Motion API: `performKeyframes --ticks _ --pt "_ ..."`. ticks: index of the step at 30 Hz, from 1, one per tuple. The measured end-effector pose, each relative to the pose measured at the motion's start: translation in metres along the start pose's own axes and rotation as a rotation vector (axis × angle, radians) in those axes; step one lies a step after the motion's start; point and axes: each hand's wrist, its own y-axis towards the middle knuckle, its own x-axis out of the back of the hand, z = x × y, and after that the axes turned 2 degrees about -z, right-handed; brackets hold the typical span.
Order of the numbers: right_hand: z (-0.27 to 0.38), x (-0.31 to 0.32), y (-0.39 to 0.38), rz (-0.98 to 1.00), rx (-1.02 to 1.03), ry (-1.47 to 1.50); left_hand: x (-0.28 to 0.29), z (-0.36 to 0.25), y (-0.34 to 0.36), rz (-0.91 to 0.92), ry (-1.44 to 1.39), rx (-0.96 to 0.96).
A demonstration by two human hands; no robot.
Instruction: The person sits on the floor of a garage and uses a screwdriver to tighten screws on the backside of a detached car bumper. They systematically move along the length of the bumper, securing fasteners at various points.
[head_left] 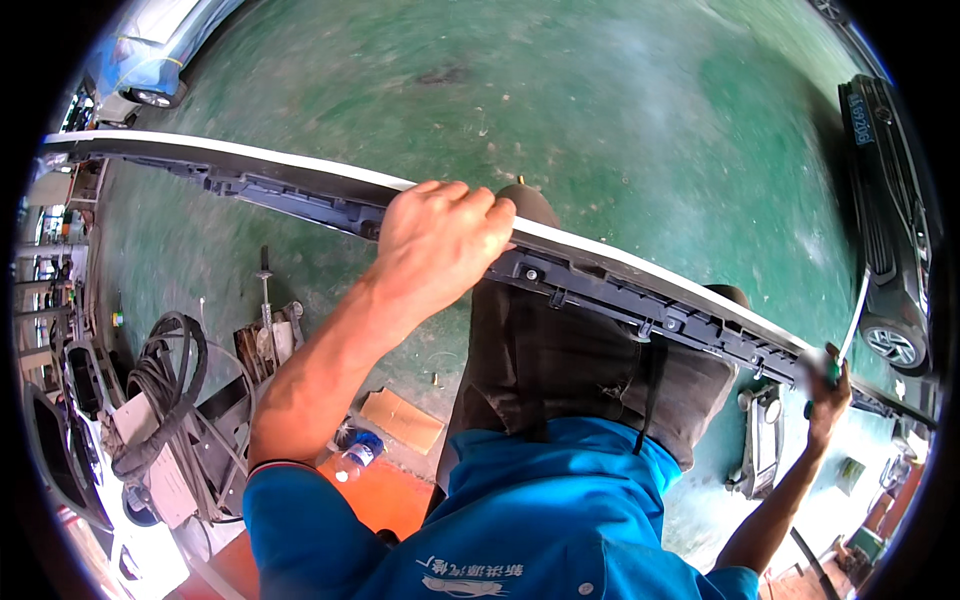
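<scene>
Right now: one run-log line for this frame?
left hand: grips top edge of long white trim panel | right hand: holds green-handled tool at panel's right end | panel across lap | green floor

long white car trim panel (300, 172) with black clip-lined underside, slanting across the knees above the green floor

One head-worn fisheye camera looks steeply down from close above: the blue shirt (520, 520) fills the lower centre, the green floor (620, 110) curves across the upper frame, edges bending.
</scene>
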Motion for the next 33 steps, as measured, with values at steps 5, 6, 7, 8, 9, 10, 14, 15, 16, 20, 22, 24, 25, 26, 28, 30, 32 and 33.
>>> performKeyframes --ticks 5,6,7,8,9,10,14,15,16,20,22,24,25,26,28,30,32,33 --pt "0.115 0.021 -0.042 0.225 0.203 -0.094 -0.006 0.005 -0.002 -0.018 0.004 -0.003" --pt "0.161 0.016 -0.060 0.307 0.086 -0.127 -0.008 0.005 -0.001 -0.022 0.006 -0.011" --pt "0.179 0.003 -0.061 0.412 0.380 -0.189 -0.003 0.000 -0.001 -0.014 0.027 -0.010" --pt "0.204 -0.011 -0.063 0.479 0.679 -0.235 -0.002 -0.001 -0.002 -0.016 0.021 -0.014" --pt "0.218 -0.016 -0.057 0.621 0.752 -0.234 -0.003 -0.001 -0.002 -0.035 0.011 -0.006" --pt "0.230 -0.020 -0.054 0.763 0.807 -0.220 -0.005 -0.001 -0.003 -0.052 0.002 0.003" --pt "0.258 -0.052 -0.059 0.774 0.800 -0.247 -0.008 0.002 -0.001 -0.053 0.013 0.010" --pt "0.265 -0.060 -0.060 0.722 0.841 -0.219 -0.009 0.004 -0.001 -0.054 0.005 0.001" --pt "0.271 -0.065 -0.059 0.707 0.835 -0.202 -0.010 0.006 -0.001 -0.055 -0.003 -0.007" --pt "0.288 -0.088 -0.063 0.561 0.954 -0.111 -0.013 0.012 0.000 -0.073 -0.019 -0.045" --pt "0.295 -0.098 -0.064 0.501 1.002 -0.125 -0.014 0.015 0.000 -0.104 -0.024 -0.078" --pt "0.300 -0.108 -0.065 0.500 1.007 -0.130 -0.015 0.016 0.000 -0.117 -0.029 -0.085" --pt "0.302 -0.112 -0.065 0.499 1.008 -0.132 -0.016 0.016 0.000 -0.123 -0.031 -0.090" --pt "0.303 -0.116 -0.065 0.501 1.013 -0.124 -0.016 0.016 0.001 -0.119 -0.028 -0.088" --pt "0.304 -0.121 -0.064 0.510 1.019 -0.124 -0.016 0.015 0.000 -0.104 -0.015 -0.077" --pt "0.305 -0.123 -0.062 0.516 1.021 -0.128 -0.014 0.015 0.000 -0.085 -0.003 -0.056" --pt "0.306 -0.124 -0.062 0.521 1.021 -0.135 -0.014 0.014 -0.001 -0.077 0.003 -0.045" --pt "0.306 -0.125 -0.062 0.520 1.022 -0.135 -0.014 0.013 -0.001 -0.077 0.006 -0.042"
